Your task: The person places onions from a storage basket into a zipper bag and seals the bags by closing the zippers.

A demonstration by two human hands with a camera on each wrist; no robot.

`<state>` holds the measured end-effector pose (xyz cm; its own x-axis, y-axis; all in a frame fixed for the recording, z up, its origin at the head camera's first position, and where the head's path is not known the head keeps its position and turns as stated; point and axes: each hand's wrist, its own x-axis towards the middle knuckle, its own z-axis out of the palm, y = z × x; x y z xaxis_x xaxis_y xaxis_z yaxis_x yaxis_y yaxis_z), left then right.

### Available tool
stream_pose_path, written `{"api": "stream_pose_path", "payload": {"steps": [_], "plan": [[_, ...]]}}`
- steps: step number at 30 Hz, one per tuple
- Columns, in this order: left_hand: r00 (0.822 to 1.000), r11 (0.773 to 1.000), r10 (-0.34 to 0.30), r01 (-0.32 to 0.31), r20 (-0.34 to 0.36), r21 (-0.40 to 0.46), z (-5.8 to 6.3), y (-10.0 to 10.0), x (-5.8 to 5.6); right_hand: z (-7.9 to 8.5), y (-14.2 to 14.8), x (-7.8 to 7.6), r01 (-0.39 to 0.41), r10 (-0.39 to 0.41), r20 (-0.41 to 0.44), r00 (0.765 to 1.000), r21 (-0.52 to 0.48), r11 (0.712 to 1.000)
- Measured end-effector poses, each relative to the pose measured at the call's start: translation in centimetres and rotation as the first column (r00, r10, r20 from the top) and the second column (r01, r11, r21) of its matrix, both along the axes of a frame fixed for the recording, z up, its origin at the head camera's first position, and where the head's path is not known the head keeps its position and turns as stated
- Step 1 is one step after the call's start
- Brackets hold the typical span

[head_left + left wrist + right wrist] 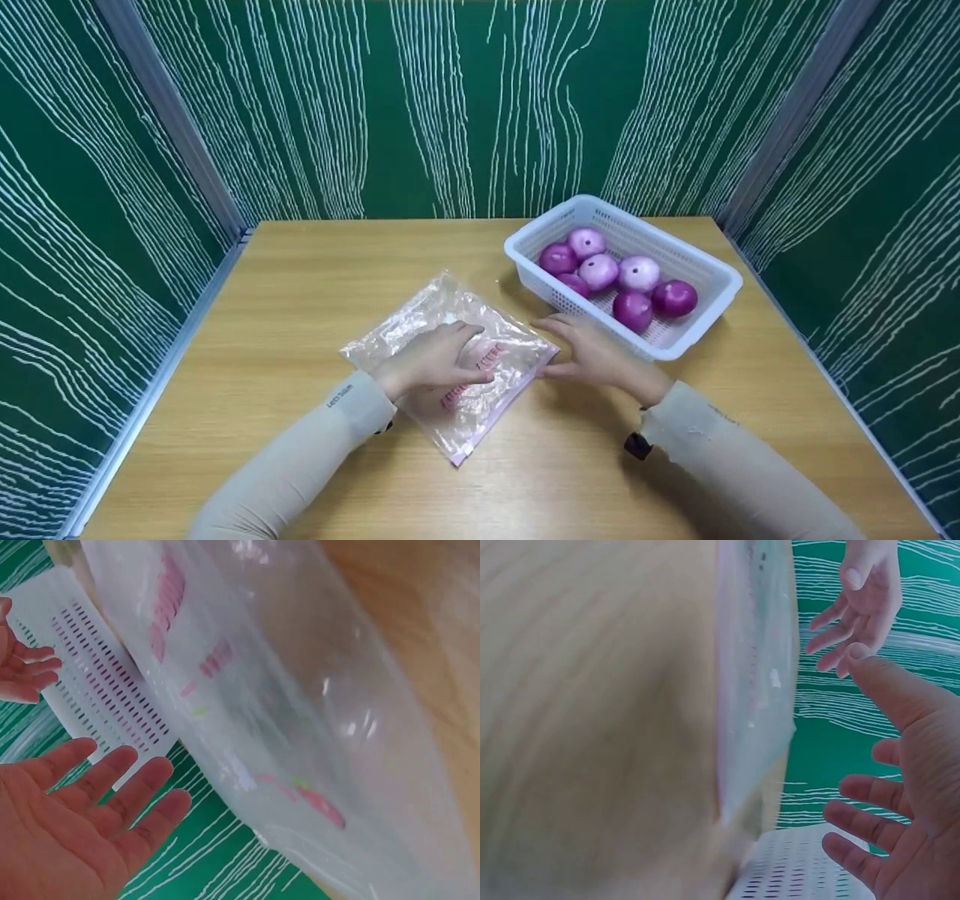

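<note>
A clear plastic zip bag (420, 322) with pink lettering and a pink zip edge lies flat on the table, turned cornerwise. Over its middle hovers my left hand (435, 358), fingers spread and nothing in them. My right hand (596, 356) is by the bag's right corner, its fingers loosely extended and holding nothing. In the left wrist view the bag (255, 712) fills the middle, with the left fingers (135, 795) apart from it. The right wrist view has the right hand (907, 795) beside the bag's zip edge (721, 690).
Behind my right hand stands a white perforated plastic basket (697, 334) holding several purple onions (632, 310). Green panels (487, 112) with white wavy lines enclose the wooden table (300, 285) at the back and both sides. Grey metal posts (172, 112) mark the corners.
</note>
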<state>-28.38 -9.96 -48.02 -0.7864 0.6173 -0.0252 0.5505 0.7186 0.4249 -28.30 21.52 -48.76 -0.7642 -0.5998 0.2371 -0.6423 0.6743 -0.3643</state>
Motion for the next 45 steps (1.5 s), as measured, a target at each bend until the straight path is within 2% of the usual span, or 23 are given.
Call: {"api": "stream_pose_path", "payload": {"steps": [9, 15, 20, 28, 33, 38, 45], "plan": [[1.000, 1.000, -0.023, 0.023, -0.011, -0.017, -1.9, 0.4, 0.5, -1.8, 0.0, -0.1, -0.030, 0.029, 0.043, 0.999, 0.029, 0.999], [0.998, 0.998, -0.045, 0.043, -0.043, -0.050, -2.5, 0.7, 0.8, -2.5, 0.0, -0.3, -0.039, 0.036, 0.074, 0.997, 0.037, 0.999], [0.998, 0.995, -0.058, 0.055, -0.037, -0.077, -2.9, 0.8, 1.0, -3.0, -0.2, -0.7, -0.046, 0.042, 0.058, 0.997, 0.072, 0.996], [0.997, 0.988, -0.079, 0.080, 0.015, -0.128, -2.9, 1.0, 0.9, -3.5, -0.6, -1.2, -0.046, 0.042, 0.046, 0.998, 0.104, 0.993], [0.994, 0.979, -0.109, 0.110, 0.012, -0.172, -2.7, 1.3, 0.8, -3.7, -0.7, -1.4, -0.039, 0.035, 0.040, 0.999, 0.105, 0.994], [0.994, 0.975, -0.101, 0.106, 0.037, -0.196, -2.5, 1.6, 0.8, -4.0, -0.9, -1.6, -0.036, 0.035, 0.018, 0.999, 0.109, 0.993], [0.994, 0.970, -0.106, 0.100, -0.017, -0.222, -2.5, 1.8, 1.0, -4.6, -1.4, -1.8, -0.029, 0.031, -0.008, 1.000, 0.123, 0.992]]}}
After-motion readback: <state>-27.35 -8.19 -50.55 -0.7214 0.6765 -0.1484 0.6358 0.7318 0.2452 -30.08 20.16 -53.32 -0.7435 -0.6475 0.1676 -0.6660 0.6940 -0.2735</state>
